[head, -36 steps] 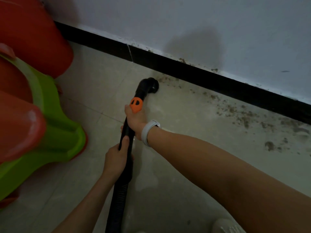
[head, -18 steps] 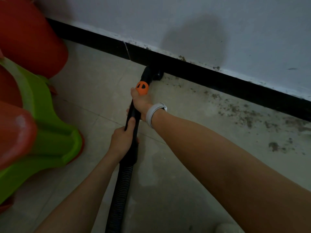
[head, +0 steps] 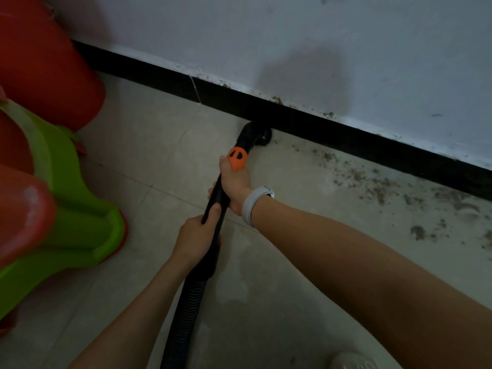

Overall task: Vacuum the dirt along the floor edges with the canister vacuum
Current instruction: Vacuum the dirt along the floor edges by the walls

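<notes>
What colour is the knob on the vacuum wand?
Orange with black marks, on the knob; head view.

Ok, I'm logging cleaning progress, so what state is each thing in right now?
Black vacuum nozzle: down on the floor, at the black baseboard.
Black ribbed vacuum hose: held by both hands.
Left hand: grip around the hose tube.
Right hand: grip higher up, below the orange slider.
Brown dirt: scattered along the edge, right of the nozzle.
Beige tiled floor: left of the nozzle, looks clean.
</notes>
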Demonstrator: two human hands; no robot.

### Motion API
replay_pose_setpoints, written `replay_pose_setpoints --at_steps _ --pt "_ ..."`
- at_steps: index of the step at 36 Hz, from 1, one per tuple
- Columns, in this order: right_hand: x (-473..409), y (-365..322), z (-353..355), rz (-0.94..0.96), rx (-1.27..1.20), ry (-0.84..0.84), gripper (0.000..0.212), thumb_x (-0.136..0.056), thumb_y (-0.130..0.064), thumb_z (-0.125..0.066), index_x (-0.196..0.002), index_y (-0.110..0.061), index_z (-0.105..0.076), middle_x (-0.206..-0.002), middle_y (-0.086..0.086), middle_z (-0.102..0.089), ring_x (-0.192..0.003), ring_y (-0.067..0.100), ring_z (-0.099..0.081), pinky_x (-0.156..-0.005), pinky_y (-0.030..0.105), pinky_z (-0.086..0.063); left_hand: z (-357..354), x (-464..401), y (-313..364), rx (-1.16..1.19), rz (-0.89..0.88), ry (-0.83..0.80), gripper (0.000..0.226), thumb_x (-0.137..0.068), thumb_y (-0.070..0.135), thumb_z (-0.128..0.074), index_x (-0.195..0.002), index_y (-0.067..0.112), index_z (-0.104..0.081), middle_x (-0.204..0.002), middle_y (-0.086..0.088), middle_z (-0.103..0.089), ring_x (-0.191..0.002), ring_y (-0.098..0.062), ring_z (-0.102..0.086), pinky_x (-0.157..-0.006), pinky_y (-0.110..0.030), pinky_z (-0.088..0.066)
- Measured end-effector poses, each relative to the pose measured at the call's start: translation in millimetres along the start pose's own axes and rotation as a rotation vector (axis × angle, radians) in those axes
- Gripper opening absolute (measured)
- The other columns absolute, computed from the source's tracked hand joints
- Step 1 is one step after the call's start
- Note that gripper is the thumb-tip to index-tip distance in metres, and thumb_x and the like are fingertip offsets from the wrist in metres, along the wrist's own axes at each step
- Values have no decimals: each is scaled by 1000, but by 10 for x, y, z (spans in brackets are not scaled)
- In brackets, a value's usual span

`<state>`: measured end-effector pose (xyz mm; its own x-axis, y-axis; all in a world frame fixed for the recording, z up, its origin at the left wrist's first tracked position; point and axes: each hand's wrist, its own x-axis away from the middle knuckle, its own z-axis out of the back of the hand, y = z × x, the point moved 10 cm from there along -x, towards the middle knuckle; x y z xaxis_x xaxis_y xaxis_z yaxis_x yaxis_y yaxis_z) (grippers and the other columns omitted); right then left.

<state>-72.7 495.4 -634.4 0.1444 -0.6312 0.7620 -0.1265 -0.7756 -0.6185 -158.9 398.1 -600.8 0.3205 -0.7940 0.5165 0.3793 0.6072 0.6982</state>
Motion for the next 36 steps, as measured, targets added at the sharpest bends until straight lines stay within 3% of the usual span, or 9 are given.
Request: replay_pose_setpoints --at_steps 5,11,20,24,28,31,36 --pt "68 161 183 10 -45 50 53 -96 -43 -52 -133 -7 -42 -78 10 -55 -53 22 -57 -51 32 -53 -85 106 -31 -47 -24 -36 61 -96 51 -39 -64 7 -66 -57 -4 -67 -55 -17 -65 -56 -26 -48" --pt "112 221 331 38 -91 113 48 -97 -43 -50 -128 -7 -44 -83 11 -54 -51 20 -56 -46 27 -51 -161 94 -45 -73 -22 -80 63 -96 51 -40 -75 -2 -67 -64 -9 -68 -61 -22 -65 -60 -30 -49" --pt "17 -100 108 59 -34 26 45 -97 -39 -53 -125 -4 -44 -78 12 -52 -53 24 -55 -50 33 -52 -72 -88 17 8 -3 18 61 -96 53 -39 -64 10 -66 -63 -5 -68 -62 -21 -65 -63 -30 -50" --pt "-9 -123 -30 40 14 -7 46 -96 -38 -55 -124 -3 -46 -93 17 -54 -51 25 -56 -44 30 -51 -43 -79 -63 72 40 61 61 -95 56 -38 -68 9 -66 -65 -7 -68 -63 -23 -65 -65 -33 -52" --pt "-19 -173 -111 60 31 -59 29 -97 -34 -54 -103 -6 -49 -78 15 -52 -54 26 -54 -48 32 -52 -7 -107 -69 81 49 81 63 -94 58 -38 -69 8 -67 -67 -8 -69 -66 -25 -67 -68 -35 -54" --pt "1 -152 -80 46 32 -71 31 -96 -36 -55 -106 -7 -48 -77 13 -51 -55 26 -55 -51 33 -53 -21 -98 -41 53 38 75 60 -95 55 -39 -67 9 -65 -65 -6 -67 -64 -24 -66 -66 -35 -52" --pt "52 -141 137 88 -11 -48 30 -97 -32 -54 -78 -11 -46 -68 11 -47 -55 26 -51 -60 40 -51 -193 -38 47 -14 -15 59 56 -95 53 -40 -63 11 -60 -63 -5 -63 -60 -19 -61 -57 -30 -46"
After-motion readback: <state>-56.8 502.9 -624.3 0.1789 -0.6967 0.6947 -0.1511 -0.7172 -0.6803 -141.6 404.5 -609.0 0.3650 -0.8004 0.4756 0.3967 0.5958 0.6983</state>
